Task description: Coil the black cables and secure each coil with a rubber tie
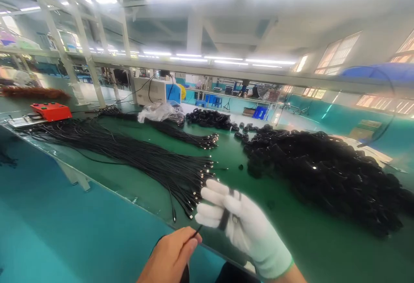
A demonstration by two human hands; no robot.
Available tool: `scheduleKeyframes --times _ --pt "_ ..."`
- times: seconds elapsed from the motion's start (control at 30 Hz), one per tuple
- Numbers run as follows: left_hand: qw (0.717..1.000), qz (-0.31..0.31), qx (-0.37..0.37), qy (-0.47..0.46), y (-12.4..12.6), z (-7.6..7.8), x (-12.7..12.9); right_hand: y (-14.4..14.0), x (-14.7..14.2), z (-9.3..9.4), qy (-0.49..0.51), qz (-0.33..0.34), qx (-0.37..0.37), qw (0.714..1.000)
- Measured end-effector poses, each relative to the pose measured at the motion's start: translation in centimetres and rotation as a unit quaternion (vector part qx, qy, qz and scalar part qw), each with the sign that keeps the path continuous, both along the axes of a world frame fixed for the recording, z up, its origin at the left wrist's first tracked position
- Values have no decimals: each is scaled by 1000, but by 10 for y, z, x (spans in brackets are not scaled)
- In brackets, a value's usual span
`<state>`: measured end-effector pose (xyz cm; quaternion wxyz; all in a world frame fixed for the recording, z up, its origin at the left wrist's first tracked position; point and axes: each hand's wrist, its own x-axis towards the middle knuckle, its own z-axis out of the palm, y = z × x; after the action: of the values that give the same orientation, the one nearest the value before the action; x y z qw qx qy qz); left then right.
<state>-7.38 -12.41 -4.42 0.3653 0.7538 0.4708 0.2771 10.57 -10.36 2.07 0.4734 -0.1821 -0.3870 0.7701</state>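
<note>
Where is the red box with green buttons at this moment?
In the head view, the red box sits at the far left of the green table, beside the long black cable bundle.

A cable bundle (129, 153) lies across the table (291, 231), its ends just beside the right hand (239, 222). The left hand (171, 257) is at the near edge, left of the right hand. A coil heap (323, 175) lies on the right. Behind the bundle lie a second bundle (181, 134) and a bag (158, 112). A box (51, 111) sits far left.
</note>
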Motion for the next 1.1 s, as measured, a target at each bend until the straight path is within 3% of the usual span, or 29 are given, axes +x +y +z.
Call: scheduleKeyframes --times 0.13,0.23,0.33,0.47,0.53,0.63,0.73,0.8,0.87,0.93,1.0,1.1 --pt "972 -22 183 148 -11 26 7 3 1 1 12 -53 -35 998" --pt "948 -6 271 169 -1 48 11 -4 0 -5 -38 -47 -57 997" --pt "956 -52 253 138 18 70 4 -13 0 -16 -61 43 -62 995" --pt "982 -132 119 59 39 85 -8 -20 -7 -37 15 143 -96 985" --pt "988 -146 50 11 46 82 -11 -22 -13 -44 62 171 -125 975" --pt "985 -146 -72 -65 51 64 -8 -25 -21 -45 85 184 -143 969" --pt "969 -110 -178 -135 47 42 -1 -26 -22 -39 79 135 -124 980" --pt "964 -86 -209 -143 39 30 4 -23 -19 -34 84 81 -111 987" --pt "982 -53 -163 -77 28 24 7 -18 -13 -29 90 28 -101 990" --pt "997 4 -65 42 16 23 9 -11 -6 -25 99 -6 -90 991" --pt "986 49 9 158 5 27 14 -5 -1 -22 113 -24 -77 990" --pt "964 50 54 256 -7 33 22 0 2 -17 119 -42 -57 990"
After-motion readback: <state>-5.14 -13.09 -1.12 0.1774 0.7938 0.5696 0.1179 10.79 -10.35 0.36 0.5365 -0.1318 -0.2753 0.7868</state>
